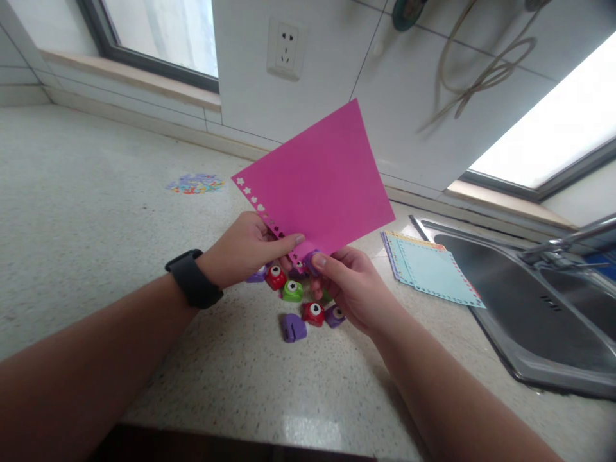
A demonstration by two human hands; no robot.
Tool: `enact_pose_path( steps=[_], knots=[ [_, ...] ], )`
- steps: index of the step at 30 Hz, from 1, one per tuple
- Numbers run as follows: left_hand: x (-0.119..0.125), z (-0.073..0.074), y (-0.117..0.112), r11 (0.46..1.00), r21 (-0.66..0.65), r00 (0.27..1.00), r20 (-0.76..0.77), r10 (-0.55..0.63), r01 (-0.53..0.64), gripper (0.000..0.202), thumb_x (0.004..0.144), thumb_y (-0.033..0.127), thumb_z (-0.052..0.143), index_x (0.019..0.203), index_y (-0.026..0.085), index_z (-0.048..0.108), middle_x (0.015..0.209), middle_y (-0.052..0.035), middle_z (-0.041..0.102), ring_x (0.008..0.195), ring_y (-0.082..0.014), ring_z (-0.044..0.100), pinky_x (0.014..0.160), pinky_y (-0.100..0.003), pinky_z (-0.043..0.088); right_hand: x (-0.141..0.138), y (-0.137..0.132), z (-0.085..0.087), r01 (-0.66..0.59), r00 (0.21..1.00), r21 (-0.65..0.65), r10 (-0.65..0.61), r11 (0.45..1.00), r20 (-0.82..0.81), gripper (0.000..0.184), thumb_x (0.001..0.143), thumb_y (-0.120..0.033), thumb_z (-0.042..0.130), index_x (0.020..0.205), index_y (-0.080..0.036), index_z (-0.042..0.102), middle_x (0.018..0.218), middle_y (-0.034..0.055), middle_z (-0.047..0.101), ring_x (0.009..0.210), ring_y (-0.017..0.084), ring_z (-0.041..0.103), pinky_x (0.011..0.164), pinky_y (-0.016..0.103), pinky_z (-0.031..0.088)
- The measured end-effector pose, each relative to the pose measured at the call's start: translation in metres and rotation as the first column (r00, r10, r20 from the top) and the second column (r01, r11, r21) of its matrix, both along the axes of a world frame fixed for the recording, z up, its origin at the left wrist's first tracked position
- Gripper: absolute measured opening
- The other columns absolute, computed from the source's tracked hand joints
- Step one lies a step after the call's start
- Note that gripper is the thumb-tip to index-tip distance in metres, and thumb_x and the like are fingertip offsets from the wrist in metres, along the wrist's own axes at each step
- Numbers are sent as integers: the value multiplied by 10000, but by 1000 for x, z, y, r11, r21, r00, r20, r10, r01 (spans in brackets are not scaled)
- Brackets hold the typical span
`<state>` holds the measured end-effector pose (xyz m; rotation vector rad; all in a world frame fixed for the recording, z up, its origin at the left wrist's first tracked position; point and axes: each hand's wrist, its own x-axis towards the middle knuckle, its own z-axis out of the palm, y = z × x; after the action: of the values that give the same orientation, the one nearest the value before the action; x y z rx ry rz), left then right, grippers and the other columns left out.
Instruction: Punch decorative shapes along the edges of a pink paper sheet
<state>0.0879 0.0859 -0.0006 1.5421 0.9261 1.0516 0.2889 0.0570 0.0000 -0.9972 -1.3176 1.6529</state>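
Note:
A pink sheet of paper (322, 179) is held up at a tilt, with a row of small cut-out shapes along its left-hand edge. My left hand (262, 247) is closed on that edge, thumb on top. My right hand (349, 279) pinches a purple craft punch (314, 260) at the sheet's near corner; fingers partly hide the punch. Below the hands, on the counter, lie several more punches, among them a red one (314, 314), a green one (292, 291), a second red one (276, 277) and a purple one on its side (293, 328).
A heap of tiny coloured paper pieces (197, 183) lies on the speckled counter (120, 231) at the left. To the right, a stack of punched sheets (428, 266) overlaps the rim of a steel sink (500, 340). A tiled wall with a socket (287, 48) stands behind.

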Motion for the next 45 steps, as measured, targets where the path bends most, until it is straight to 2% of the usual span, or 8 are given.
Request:
enact_pose_path(
  steps=[13,22,34,45],
  knots=[
    [0,3,-2,1000,-8,1000,-10,15,-16,235,877,325,713,747,131,734,636,-23,754,551,-149,684,539,-225,561,0,-2,0,11,1000,-6,-11,1000,-18,277,851,-422,787,824,-157,707,617,0,646,509,92,562,470,214,403],
    [3,6,-2,1000,-8,1000,-4,23,-23,209,861,303,706,723,147,720,597,-8,733,512,-143,670,498,-223,547,-1,0,-1,12,1000,1,-12,1000,25,309,823,-457,788,820,-168,677,607,1,635,499,104,548,460,236,402],
    [2,6,-2,999,10,998,-38,46,-45,258,845,347,723,687,143,720,577,-26,728,503,-159,674,478,-229,530,-1,-1,1,0,1000,14,0,1000,21,290,839,-437,773,822,-165,672,622,4,628,517,103,552,494,244,419],
    [1,3,-1,999,18,998,-53,36,-36,283,856,386,724,721,137,736,607,-44,744,513,-164,680,489,-235,534,-1,0,0,22,999,45,-24,999,30,301,843,-430,773,793,-157,654,607,1,621,498,96,545,465,232,393]
  ],
)
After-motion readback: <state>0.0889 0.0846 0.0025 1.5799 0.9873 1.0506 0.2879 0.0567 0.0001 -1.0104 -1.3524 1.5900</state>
